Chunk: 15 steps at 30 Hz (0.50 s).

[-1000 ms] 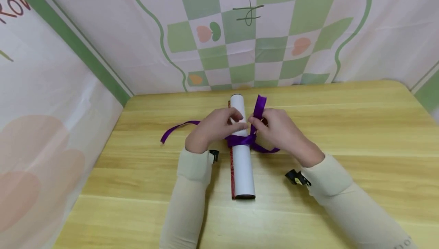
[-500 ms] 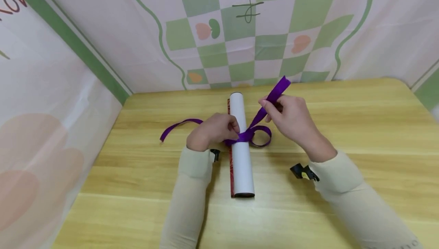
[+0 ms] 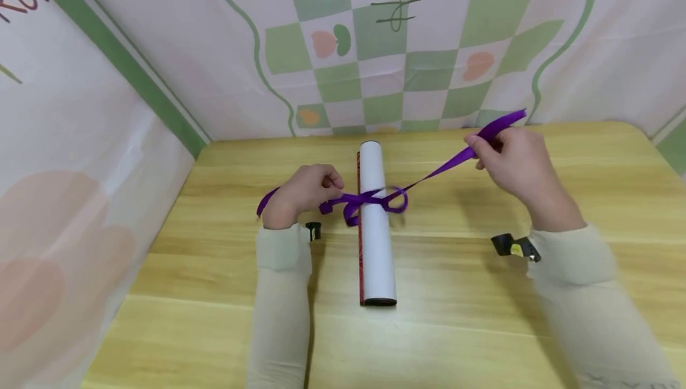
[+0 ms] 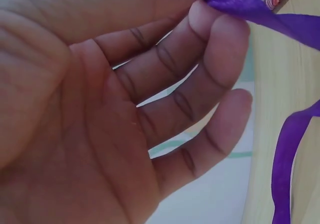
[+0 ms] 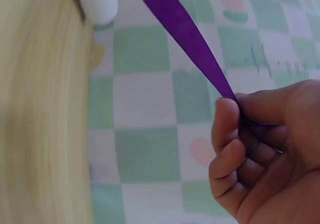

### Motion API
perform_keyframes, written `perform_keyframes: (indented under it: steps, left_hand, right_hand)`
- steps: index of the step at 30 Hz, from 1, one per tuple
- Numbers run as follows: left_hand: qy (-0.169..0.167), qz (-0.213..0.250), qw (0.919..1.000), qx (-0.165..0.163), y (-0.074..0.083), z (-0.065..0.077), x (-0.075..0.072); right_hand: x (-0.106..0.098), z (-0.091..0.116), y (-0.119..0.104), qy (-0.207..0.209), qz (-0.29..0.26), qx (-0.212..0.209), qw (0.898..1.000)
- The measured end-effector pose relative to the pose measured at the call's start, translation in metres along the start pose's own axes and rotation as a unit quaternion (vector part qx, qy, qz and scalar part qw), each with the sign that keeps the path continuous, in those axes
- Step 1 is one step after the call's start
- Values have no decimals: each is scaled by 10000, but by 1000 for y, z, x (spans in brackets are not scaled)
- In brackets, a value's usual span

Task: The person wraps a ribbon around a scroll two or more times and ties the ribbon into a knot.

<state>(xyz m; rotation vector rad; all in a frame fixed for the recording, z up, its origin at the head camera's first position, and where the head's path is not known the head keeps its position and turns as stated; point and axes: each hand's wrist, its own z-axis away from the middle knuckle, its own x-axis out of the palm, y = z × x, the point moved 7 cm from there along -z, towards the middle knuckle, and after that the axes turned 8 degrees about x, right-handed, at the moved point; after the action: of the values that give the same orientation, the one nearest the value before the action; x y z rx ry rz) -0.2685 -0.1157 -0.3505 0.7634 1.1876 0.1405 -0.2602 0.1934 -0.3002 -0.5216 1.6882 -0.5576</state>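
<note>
A white paper roll [image 3: 378, 258] with a red patterned strip [image 3: 361, 264] along its left side lies lengthwise on the table. Purple ribbon [image 3: 370, 197] goes around its middle, with a loop standing to the right and another to the left. My left hand [image 3: 308, 189] pinches the ribbon left of the roll between thumb and fingertips, other fingers loosely bent. Out to the right and raised, my right hand [image 3: 517, 162] pinches one ribbon end, which runs taut back to the roll. In the right wrist view the ribbon [image 5: 187, 31] enters between thumb and forefinger.
The roll rests on a light wooden table [image 3: 445, 329]. Behind the table hangs a cloth backdrop [image 3: 380, 79] with green and white checks; another printed cloth [image 3: 80, 198] covers the left side. A ribbon tail [image 3: 266, 201] trails behind my left wrist.
My right hand has moved right and away from the roll, drawing the ribbon taut. The left hand has shifted left with ribbon pinched, and the loop on the right has become smaller.
</note>
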Motion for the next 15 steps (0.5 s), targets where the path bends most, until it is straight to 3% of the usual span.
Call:
perform_keyframes:
  steps: [15]
  left_hand:
    - [40, 194, 9995, -249, -8, 12, -8]
  right_hand:
    - [-15, -20, 84, -743, 1051, 584, 9900]
